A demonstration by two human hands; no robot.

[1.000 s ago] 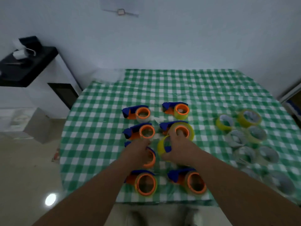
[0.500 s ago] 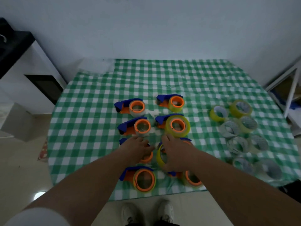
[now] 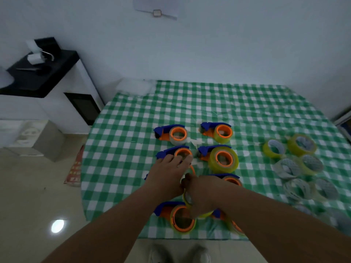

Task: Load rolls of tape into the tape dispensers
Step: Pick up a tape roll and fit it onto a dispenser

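Eight tape dispensers (image 3: 170, 132) in two columns; about ten loose rolls (image 3: 273, 149) right. Left hand (image 3: 167, 175) rests spread on one; right hand (image 3: 202, 194) grips a yellow roll (image 3: 188, 198).

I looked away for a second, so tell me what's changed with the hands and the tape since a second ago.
The right hand has drawn the yellow tape roll back toward the near edge, still gripping it on edge. The left hand has stayed on the third dispenser in the left column, fingers now reaching the second-row dispenser. The other dispensers and the loose rolls at the right have not moved.
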